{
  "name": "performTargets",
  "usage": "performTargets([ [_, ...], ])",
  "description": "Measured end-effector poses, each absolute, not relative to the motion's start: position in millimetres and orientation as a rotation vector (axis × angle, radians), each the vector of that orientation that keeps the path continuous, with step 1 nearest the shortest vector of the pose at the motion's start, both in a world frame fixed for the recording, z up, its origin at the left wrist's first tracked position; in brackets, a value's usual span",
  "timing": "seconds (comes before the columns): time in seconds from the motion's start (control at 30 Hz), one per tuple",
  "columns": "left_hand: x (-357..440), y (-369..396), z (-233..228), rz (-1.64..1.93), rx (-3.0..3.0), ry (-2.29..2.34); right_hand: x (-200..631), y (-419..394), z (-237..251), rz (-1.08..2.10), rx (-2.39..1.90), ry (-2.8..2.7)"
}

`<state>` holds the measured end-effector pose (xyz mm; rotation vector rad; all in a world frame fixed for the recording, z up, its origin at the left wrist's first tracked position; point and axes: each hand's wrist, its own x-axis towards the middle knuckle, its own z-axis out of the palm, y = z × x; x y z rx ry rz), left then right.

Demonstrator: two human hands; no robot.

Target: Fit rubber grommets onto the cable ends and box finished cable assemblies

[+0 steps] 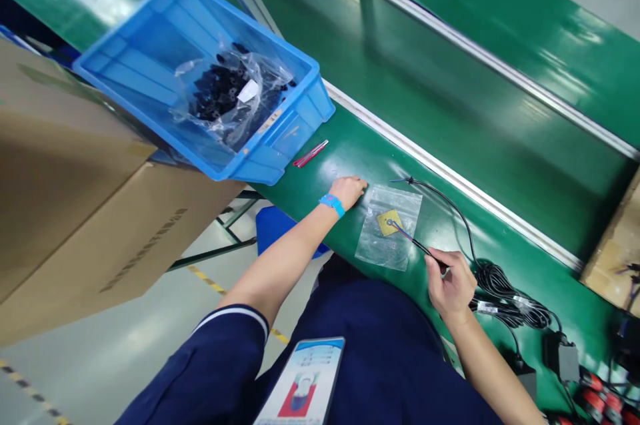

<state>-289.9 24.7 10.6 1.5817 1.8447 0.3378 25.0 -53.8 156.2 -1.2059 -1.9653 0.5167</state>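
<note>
Two bare hands work over a clear plastic bag (389,226) on a green workbench (345,158).

The left hand (348,190), a blue wristband (332,203) on its wrist, rests flat with fingers loose on the bench, touching the bag's edge at about 10 o'clock and grasping nothing. The right hand (451,286), at 4 o'clock from the bag, is clenched on a thin dark tool (413,239) whose tip lies on a small yellow piece (389,222) seen at the bag's middle; whether that piece sits inside or on top cannot be told. A coiled black cable (505,291) lies just beside the right hand at 3 o'clock. A blue bin (130,78) holding bagged black parts (225,93) stands tilted at 10 o'clock, with red-and-white sticks (311,153) near its corner.
</note>
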Motion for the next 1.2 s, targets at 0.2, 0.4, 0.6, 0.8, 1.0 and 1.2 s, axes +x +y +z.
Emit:
performTargets([
  [0.2,-274,19,55,0.697,1.275,1.756,32,-63,175,0.622,-1.291,-1.808],
  [0.4,-215,-29,130,1.039,0.884,1.427,38,-68,187,0.665,-1.275,-1.762],
  [0.6,-188,-51,186,1.125,0.343,0.941,41,-73,194,0.623,-1.265,-1.764],
  [0.8,-186,-52,204,1.091,0.385,0.947,48,-76,202,0.568,-1.175,-1.860],
  [1.0,-188,-55,211,1.054,0.481,0.996,61,-80,206,0.560,-1.105,-1.955],
  [1.2,-191,-56,223,0.839,0.743,0.976,64,-78,216,0.689,-1.185,-1.901],
])
